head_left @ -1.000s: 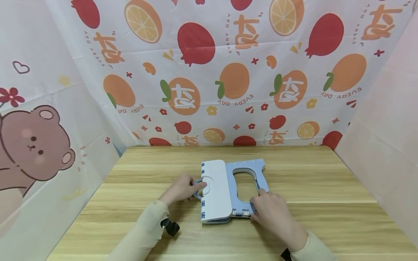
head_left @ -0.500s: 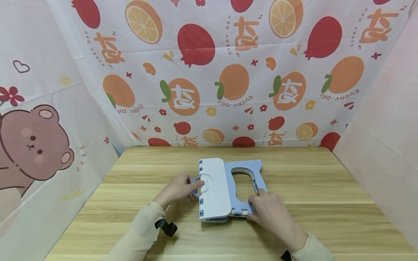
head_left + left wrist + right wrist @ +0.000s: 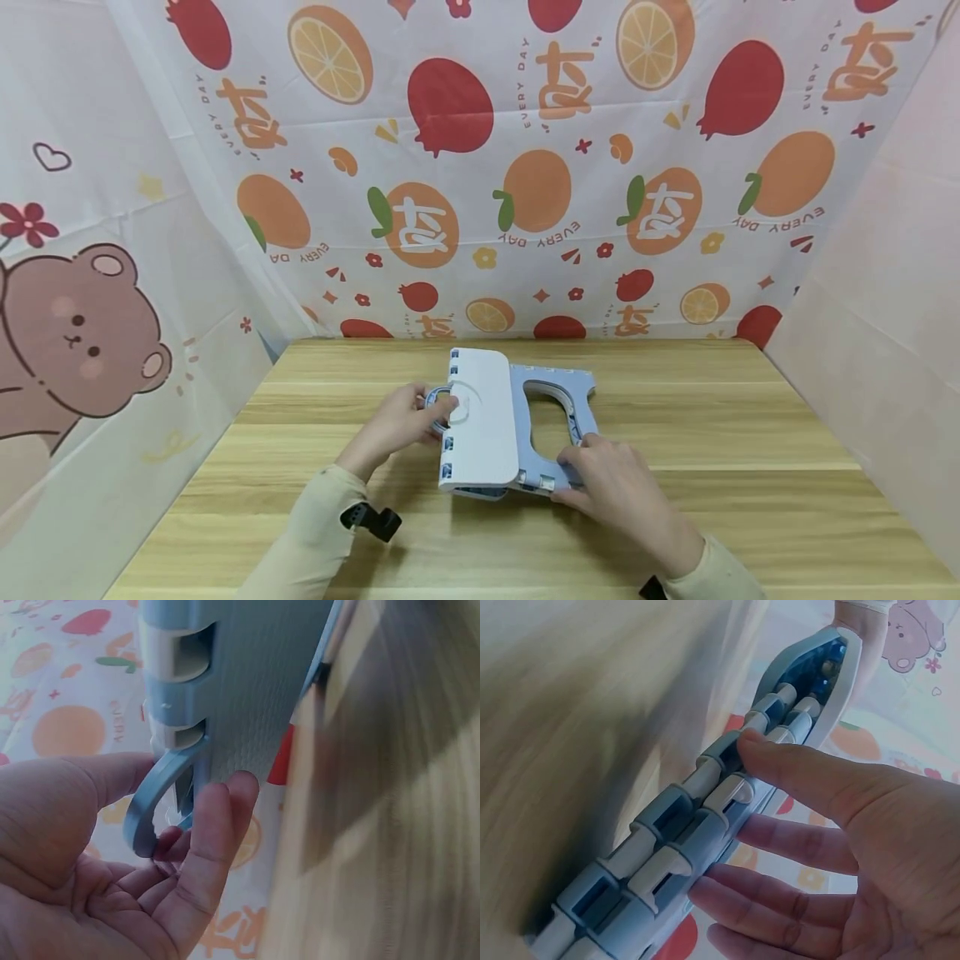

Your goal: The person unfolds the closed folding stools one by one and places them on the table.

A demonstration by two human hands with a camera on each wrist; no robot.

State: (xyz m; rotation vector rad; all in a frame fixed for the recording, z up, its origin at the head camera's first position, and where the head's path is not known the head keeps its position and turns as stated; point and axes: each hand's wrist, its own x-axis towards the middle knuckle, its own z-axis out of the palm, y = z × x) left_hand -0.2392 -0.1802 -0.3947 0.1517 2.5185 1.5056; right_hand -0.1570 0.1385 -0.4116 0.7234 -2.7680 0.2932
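Observation:
A partly folded step stool, with a white top panel (image 3: 483,429) and a light-blue leg frame (image 3: 579,383), is tilted over the table in the head view. My left hand (image 3: 392,427) grips its left edge at the blue ring handle (image 3: 142,814), thumb on the white panel and fingers curled underneath. On the right, my right hand (image 3: 618,487) holds the near lower corner of the leg frame, beside its large oval opening. The right wrist view shows that thumb pressed on the hinged edge (image 3: 671,814), with the fingers on the other face.
The wood-grain table (image 3: 750,467) extends around the stool. Behind it hangs a fruit-print curtain (image 3: 480,200), and a bear-print curtain (image 3: 82,333) lines the left side. Both wrists carry black straps, the left one (image 3: 371,521) showing more fully.
The stool has shifted left and slightly away from me, its left edge rising and its panel tilting. Both hands have moved along with it and kept their holds.

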